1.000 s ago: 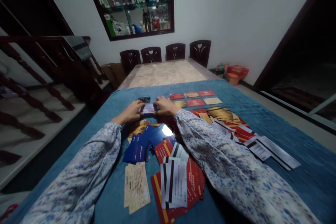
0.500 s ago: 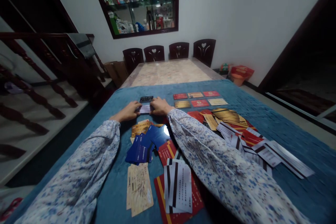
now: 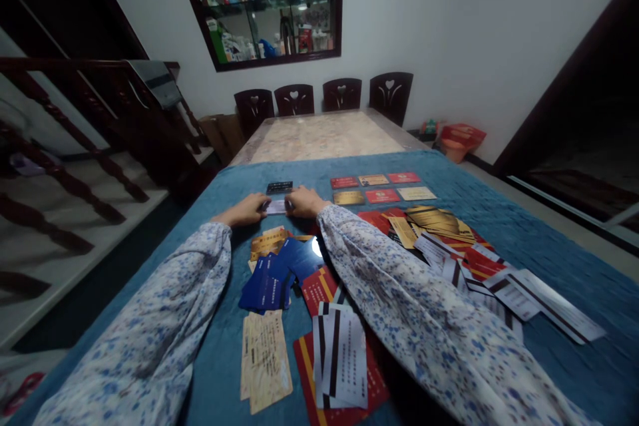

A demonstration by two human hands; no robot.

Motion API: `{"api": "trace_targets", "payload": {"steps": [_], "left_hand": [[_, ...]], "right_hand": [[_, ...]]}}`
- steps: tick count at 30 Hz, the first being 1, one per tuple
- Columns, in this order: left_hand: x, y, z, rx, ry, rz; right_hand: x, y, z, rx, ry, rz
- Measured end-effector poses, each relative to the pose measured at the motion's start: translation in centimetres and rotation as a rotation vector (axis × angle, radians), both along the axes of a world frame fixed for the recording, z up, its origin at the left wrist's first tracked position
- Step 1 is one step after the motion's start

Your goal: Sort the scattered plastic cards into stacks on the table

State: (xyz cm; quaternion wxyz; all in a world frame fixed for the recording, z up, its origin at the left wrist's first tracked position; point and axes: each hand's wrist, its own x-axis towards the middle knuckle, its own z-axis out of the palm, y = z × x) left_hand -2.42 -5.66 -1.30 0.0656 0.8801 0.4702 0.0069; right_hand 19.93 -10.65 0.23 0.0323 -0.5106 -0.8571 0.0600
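Note:
Both my arms reach forward over a blue cloth [image 3: 499, 213] on a table. My left hand [image 3: 248, 209] and my right hand [image 3: 303, 201] meet on a pale card [image 3: 276, 207] lying flat on the cloth, each with fingers closed on one end of it. Just beyond it lies a black card [image 3: 279, 187]. To the right, two rows of red, gold and cream cards [image 3: 382, 187] are laid out in order. Between my forearms lie loose blue cards [image 3: 272, 273], tan cards [image 3: 264, 359] and white magnetic-stripe cards [image 3: 340, 354] on red ones.
A scattered heap of red, gold and white cards [image 3: 459, 249] spreads on the cloth to the right. Beyond the cloth the table's marble top [image 3: 319, 136] is bare, with several dark chairs [image 3: 319, 98] behind it. A wooden stair railing [image 3: 74, 126] runs on the left.
My hands and the pale card have slid slightly away from me and to the left, closer to the black card. The view has shifted a little; the other cards lie as before.

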Motion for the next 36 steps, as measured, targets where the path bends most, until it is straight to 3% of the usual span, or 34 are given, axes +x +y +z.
{"api": "trace_targets", "payload": {"steps": [13, 36], "left_hand": [[0.5, -0.3, 0.3, 0.009, 0.009, 0.001], [0.7, -0.9, -1.6, 0.045, -0.069, 0.087]], "right_hand": [[-0.2, 0.1, -0.2, 0.02, 0.0, 0.013], [-0.3, -0.2, -0.7, 0.063, -0.041, 0.006]]}}
